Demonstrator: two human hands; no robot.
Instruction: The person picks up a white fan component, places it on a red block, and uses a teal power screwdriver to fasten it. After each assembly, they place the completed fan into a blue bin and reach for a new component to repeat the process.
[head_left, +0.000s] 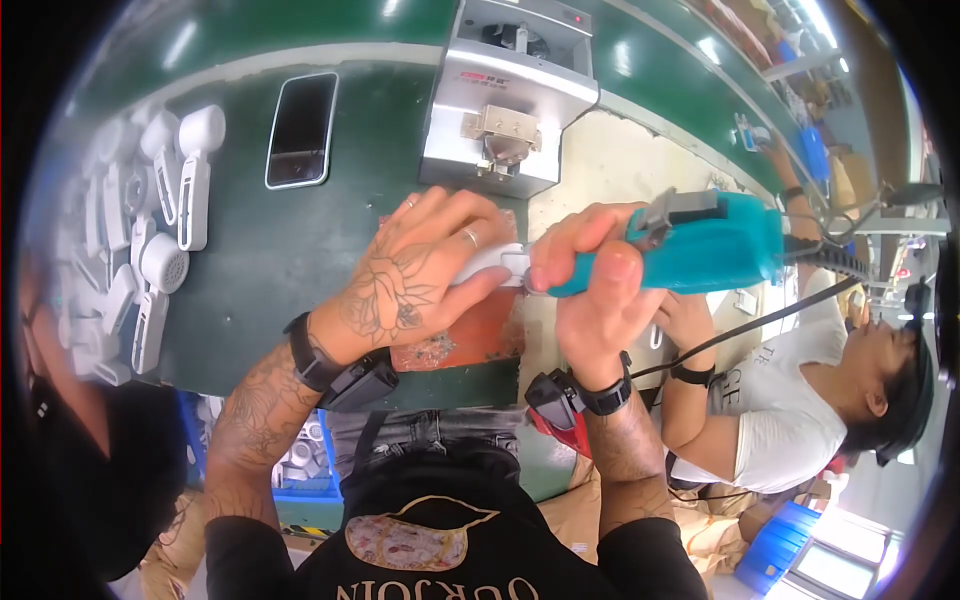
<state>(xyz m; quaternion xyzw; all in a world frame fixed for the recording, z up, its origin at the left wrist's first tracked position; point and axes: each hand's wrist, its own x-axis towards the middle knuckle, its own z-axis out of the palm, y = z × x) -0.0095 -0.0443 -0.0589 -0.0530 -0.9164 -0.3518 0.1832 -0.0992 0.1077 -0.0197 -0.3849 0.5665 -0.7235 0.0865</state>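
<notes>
My left fingers (480,288) pinch the white part (513,262) over the red mat (470,338); my right fingers (575,235) wrap the teal tool (710,245). A loose grip could make it slip and poke me.

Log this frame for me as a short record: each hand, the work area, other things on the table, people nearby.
Left hand: holds a white part above a reddish mat
Right hand: grips a teal corded tool, front end at the white part; contact unclear
Table left: white parts with round heads
Table far side: phone, metal machine
Nearby: person in white shirt, right
</notes>
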